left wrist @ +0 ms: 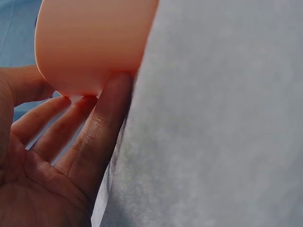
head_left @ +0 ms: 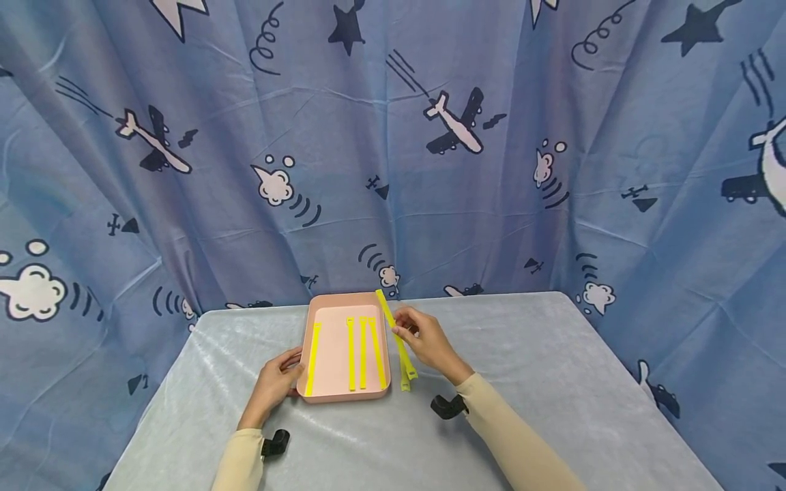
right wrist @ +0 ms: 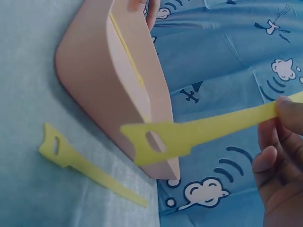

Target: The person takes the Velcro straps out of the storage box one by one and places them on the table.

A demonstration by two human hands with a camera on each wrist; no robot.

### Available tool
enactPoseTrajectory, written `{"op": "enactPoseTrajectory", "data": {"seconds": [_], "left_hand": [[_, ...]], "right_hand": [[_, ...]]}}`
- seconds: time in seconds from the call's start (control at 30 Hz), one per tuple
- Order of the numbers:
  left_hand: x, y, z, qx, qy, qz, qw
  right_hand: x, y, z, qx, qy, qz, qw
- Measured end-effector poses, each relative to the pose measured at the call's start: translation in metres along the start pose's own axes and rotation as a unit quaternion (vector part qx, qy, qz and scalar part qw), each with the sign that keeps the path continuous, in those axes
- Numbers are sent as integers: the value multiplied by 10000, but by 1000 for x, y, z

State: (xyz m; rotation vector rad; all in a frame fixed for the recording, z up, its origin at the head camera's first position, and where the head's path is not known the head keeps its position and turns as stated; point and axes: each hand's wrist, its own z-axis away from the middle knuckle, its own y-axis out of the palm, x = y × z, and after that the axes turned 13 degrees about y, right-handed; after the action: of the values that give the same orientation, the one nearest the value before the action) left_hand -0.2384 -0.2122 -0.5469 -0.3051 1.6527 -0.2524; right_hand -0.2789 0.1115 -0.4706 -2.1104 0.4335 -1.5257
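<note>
My right hand (head_left: 430, 341) pinches a flat yellow cable strap (right wrist: 208, 132) partway along, above the table just right of the pink tray (head_left: 331, 397). Its wide, slotted head points away from the hand in the right wrist view. Another yellow cable strap (right wrist: 90, 170) lies on the table beside the tray. Several more straps (head_left: 351, 354) lie lengthwise inside the tray, one apart at the left and the others grouped toward the right. At the tray's left side, my left hand (head_left: 276, 385) holds it, with the thumb at the rim and fingers against the outer wall (left wrist: 94, 42).
A pale grey cloth covers the table (head_left: 528, 382). Behind its far edge hangs a blue curtain (head_left: 344, 170) printed with planes and stars. Black wrist mounts (head_left: 448, 407) are at both forearms.
</note>
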Motion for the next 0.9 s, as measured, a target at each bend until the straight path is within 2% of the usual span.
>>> {"op": "enactPoseTrajectory", "data": {"seconds": [0.2,0.5,0.73,0.9], "left_hand": [[1,0,0,-29,37,3,10000],[2,1,0,-57,86,-1,9999],[1,2,0,-52,25,-13,10000],[1,1,1,-17,11,-27,10000]], "right_hand": [[-10,0,3,-142,636,-499,9966],[-30,-5,2,-306,1409,-1364,9801],[-41,-9,3,-176,2085,-1624,9643],[-44,-9,5,-60,2350,-1573,9592]]}}
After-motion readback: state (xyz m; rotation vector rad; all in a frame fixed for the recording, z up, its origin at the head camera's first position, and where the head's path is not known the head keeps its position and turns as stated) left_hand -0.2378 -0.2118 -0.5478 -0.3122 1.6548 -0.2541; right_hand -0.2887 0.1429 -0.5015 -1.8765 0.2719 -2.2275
